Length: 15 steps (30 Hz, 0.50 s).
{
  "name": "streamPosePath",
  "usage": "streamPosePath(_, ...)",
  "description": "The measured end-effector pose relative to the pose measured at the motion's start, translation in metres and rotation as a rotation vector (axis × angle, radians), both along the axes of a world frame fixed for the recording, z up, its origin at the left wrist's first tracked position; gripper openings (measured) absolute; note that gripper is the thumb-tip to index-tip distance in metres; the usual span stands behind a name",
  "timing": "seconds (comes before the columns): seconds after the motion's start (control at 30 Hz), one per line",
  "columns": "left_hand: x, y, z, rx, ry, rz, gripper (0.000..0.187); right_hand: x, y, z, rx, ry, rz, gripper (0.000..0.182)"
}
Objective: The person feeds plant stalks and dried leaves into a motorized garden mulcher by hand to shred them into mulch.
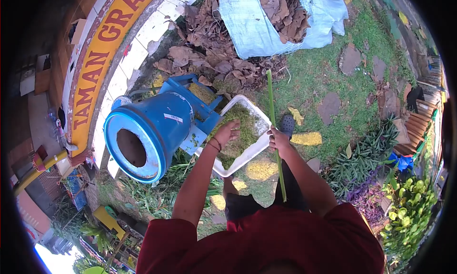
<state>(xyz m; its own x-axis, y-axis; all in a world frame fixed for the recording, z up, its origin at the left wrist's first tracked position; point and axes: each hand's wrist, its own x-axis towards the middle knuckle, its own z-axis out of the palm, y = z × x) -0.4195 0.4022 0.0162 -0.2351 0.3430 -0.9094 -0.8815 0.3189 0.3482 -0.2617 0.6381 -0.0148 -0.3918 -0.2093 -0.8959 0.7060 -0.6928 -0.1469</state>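
My right hand point(280, 141) is closed around a long green stalk point(272, 98), held nearly upright in view beside the right edge of a white tray point(252, 152). Finely chopped green plant matter point(243, 126) lies in the tray. Over its left part is my left hand point(228, 132), fingers loosely bent and apart, with nothing seen in them. To the left stands a blue drum-shaped machine point(173, 109) with a round dark opening point(132, 147). Its blue metal frame point(205, 113) reaches the tray's left side.
A light blue sack point(245, 28) of dry brown leaves point(281, 12) lies beyond the tray, with more leaves heaped beside it. Cut green stalks and leaves point(147, 193) lie below the machine. Yellow stepping stones point(262, 169) dot the grass. A curved yellow lettered wall point(102, 50) runs along the left.
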Motion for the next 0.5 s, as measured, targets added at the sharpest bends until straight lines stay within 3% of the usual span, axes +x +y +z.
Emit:
streamPosePath(0.07,-0.050,0.039,-0.059,-0.040,0.044,0.089,0.051,0.007,0.024,-0.035,0.028,0.014,-0.118,0.038)
streamPosePath(0.13,-0.086,0.074,-0.086,-0.075,0.017,0.077,0.057,0.044,0.042,-0.100,-0.161,0.248,-0.285,0.050)
streamPosePath(0.2,-0.111,0.086,-0.129,0.055,-0.058,0.181,0.065,0.030,0.030,-0.082,-0.109,0.101,-0.359,0.041)
streamPosePath(0.27,-0.134,0.099,-0.167,0.020,-0.059,0.224,0.072,0.011,0.020,-0.056,0.176,-0.128,-0.402,0.033)
streamPosePath(0.37,-0.169,0.121,-0.229,-0.117,-0.026,0.237,0.079,0.007,-0.001,-0.071,0.135,-0.175,-0.470,0.033)
streamPosePath(0.47,-0.201,0.159,-0.256,-0.213,0.084,0.123,0.082,0.011,-0.019,-0.089,0.122,-0.174,-0.470,0.034)
streamPosePath(0.5,-0.211,0.163,-0.291,-0.213,0.063,0.130,0.083,0.013,-0.023,-0.095,0.119,-0.189,-0.462,0.034)
